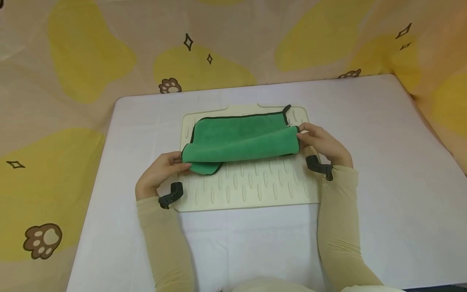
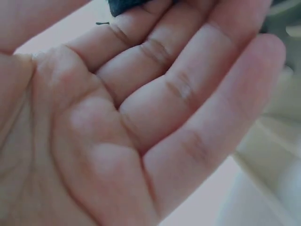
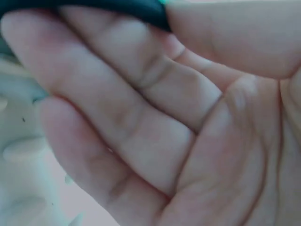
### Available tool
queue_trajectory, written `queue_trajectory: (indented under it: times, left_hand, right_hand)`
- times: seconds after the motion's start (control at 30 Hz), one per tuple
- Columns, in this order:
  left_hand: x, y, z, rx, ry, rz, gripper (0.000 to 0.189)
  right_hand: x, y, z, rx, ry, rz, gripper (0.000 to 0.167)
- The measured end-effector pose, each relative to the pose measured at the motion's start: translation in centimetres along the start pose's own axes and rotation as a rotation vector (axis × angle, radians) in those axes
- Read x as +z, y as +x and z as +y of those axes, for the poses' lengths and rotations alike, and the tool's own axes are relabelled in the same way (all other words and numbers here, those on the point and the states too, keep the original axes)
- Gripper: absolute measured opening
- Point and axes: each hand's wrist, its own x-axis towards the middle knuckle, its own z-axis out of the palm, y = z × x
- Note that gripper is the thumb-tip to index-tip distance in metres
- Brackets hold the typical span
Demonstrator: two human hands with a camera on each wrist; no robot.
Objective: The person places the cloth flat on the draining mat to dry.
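Observation:
A green cloth (image 1: pixel 240 142) with dark edging lies partly folded over itself on a cream ridged board (image 1: pixel 248 194). My left hand (image 1: pixel 160 170) pinches the left end of the fold between thumb and fingers. At the fold's right end, my right hand (image 1: pixel 324 142) pinches the dark-edged side. The lower left corner of the cloth pokes out below the fold. In the left wrist view the palm of the left hand (image 2: pixel 122 117) fills most of the picture, dark edging at the top. The right wrist view shows the right hand (image 3: pixel 141 117) beneath a strip of dark edging.
The board lies on a white-covered table (image 1: pixel 394 182). Behind and to the sides hangs a patterned curtain (image 1: pixel 233 40) with yellow patches and paw prints. A dark bracket sits at each wrist. A small dark loop (image 1: pixel 287 108) sticks up from the cloth's far right corner.

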Motion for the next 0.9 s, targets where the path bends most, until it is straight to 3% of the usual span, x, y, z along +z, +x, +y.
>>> queue_trajectory:
  times: [0.23,0.37,0.6,0.77,0.9]
  left_hand:
    - [0.0,-0.2,0.4,0.009,-0.022,-0.040,0.026]
    - [0.2,-0.1,0.4,0.004,-0.043,-0.059,0.025]
    - [0.5,0.4,0.3,-0.048,-0.009,-0.042,0.024]
    - [0.4,0.3,0.2,-0.048,0.006,-0.038,0.021]
    - [0.3,0.2,0.1,-0.035,0.011,-0.036,0.020]
  right_hand:
    - [0.1,0.0,-0.1,-0.026,0.053,0.078,0.015]
    - [0.1,0.1,-0.1,0.019,0.054,0.075,0.020]
    - [-0.5,-0.6,0.4,0.129,0.013,-0.098,0.030]
    - [-1.1,-1.0,0.9,0.072,-0.026,-0.245,0.026]
    - [-1.0,-0.8,1.1,0.026,-0.050,-0.353,0.033]
